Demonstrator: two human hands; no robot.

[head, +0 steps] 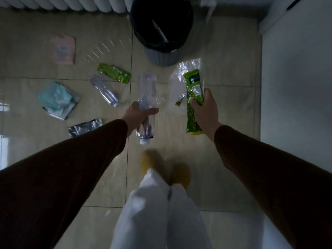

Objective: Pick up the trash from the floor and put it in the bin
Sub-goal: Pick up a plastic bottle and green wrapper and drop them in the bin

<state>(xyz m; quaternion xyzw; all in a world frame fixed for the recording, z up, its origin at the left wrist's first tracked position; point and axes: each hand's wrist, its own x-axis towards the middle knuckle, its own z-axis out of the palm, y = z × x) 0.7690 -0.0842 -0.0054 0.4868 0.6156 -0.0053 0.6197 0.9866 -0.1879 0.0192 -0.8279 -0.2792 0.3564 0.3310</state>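
Observation:
My left hand (pixel 137 116) grips a clear plastic bottle (pixel 147 97) around its middle, cap end toward me. My right hand (pixel 204 109) is closed on a green snack wrapper (pixel 193 81) together with a sheet of clear plastic (pixel 186 66). Both hands are held above the floor, short of the grey bin (pixel 165 56) with its black liner, which stands at the top centre. On the tiles to the left lie a second clear bottle (pixel 104 90), a green packet (pixel 114 72), a pink packet (pixel 62 50), a light blue packet (pixel 57 99) and a dark foil wrapper (pixel 84 127).
A white ribbed radiator (pixel 62 3) runs along the top edge. A white cabinet or wall (pixel 296 78) closes off the right side. My white trousers (pixel 161 212) and yellow slippers (pixel 152 159) are at the bottom centre on beige floor tiles.

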